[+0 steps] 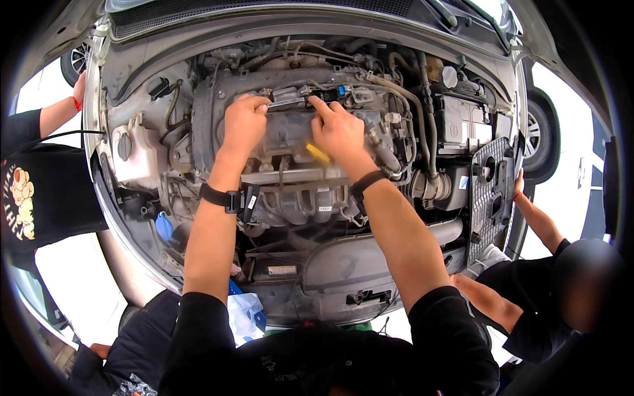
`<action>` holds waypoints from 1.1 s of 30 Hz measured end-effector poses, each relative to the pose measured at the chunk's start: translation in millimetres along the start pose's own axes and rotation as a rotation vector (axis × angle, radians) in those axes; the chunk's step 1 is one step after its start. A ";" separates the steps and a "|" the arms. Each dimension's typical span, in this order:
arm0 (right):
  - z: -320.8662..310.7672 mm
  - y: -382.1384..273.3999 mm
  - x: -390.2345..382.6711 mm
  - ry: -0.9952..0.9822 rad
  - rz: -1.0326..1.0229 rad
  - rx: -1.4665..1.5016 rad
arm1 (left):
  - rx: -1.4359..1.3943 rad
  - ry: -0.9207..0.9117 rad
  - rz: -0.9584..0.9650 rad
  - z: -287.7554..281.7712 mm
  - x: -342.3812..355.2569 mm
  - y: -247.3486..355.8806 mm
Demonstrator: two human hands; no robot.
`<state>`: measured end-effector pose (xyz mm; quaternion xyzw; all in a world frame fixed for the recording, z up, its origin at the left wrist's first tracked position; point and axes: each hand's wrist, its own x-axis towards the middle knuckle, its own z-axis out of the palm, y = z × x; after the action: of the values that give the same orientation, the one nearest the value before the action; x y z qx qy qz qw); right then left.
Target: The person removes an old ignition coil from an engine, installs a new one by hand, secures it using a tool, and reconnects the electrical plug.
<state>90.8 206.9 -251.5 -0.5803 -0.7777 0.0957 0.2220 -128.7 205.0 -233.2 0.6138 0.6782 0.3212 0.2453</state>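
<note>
My left hand point(246, 122) is closed on a slim silver tool point(287, 101), like a wrench, lying across the top of the engine. My right hand point(335, 132) has its index finger pressed near the tool's far end, beside a black connector with a blue tab point(333, 94); its other fingers are curled, and whatever they hold is hidden. Below my right hand is a blurred yellow piece point(318, 154). The grimy engine cover point(210, 125) carries hoses and wiring around both hands.
A white reservoir point(137, 158) sits left, a battery point(462, 122) right, above a perforated panel point(483, 218). A co-worker in black point(53, 204) stands left; another point(541, 303) is lower right, one hand on the car's edge. A third person point(142, 343) is lower left, near a plastic bag point(243, 310).
</note>
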 end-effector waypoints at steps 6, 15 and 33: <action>4.5 3.5 -1.5 0.002 -0.009 -0.007 | 0.157 0.043 0.025 15.9 -61.3 34.7; 3.8 2.6 -1.2 -0.012 -0.001 -0.015 | 0.184 0.053 0.029 5.4 -21.1 7.6; 3.7 3.6 -0.7 0.001 -0.003 -0.023 | 0.265 0.096 -0.011 15.0 -52.6 34.5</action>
<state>92.3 207.7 -256.4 -0.5817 -0.7795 0.0862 0.2158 -87.8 156.3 -221.1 0.6208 0.7290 0.2566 0.1312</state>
